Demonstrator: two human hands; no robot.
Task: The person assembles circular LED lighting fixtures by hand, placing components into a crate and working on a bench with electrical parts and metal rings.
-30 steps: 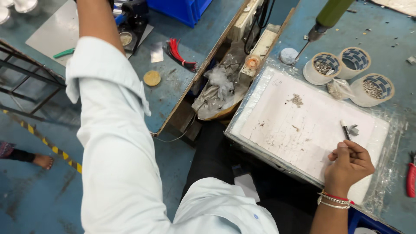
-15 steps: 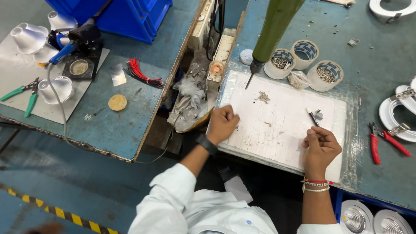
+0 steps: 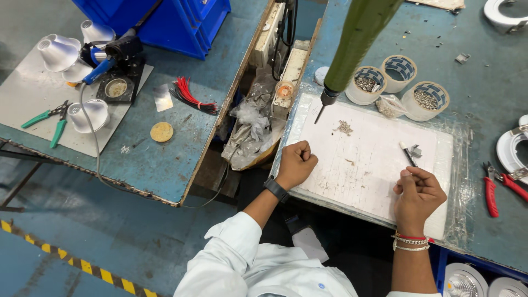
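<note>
Right hand: our right hand rests on the white work pad, fingers pinched narrowly around a thin dark tool whose tip points up the pad.
Small metal part: a small grey metal part lies on the pad, touching or just beside the tool's tip (we cannot tell which).
Left hand: our left hand is curled into a loose fist at the pad's near left edge; we cannot tell whether it holds anything. A dark watch sits on that wrist.
Overhead: a green electric screwdriver hangs tilted above the pad's far left corner, its bit over the pad.
On the pad: a small heap of screws lies near that bit.
Beyond the pad: three tape rolls stand together, holding small hardware.
Right of the pad: red-handled pliers lie on the blue bench.
Left bench: a bundle of red wires, green-handled pliers and white reflector cups sit well apart from our hands.
</note>
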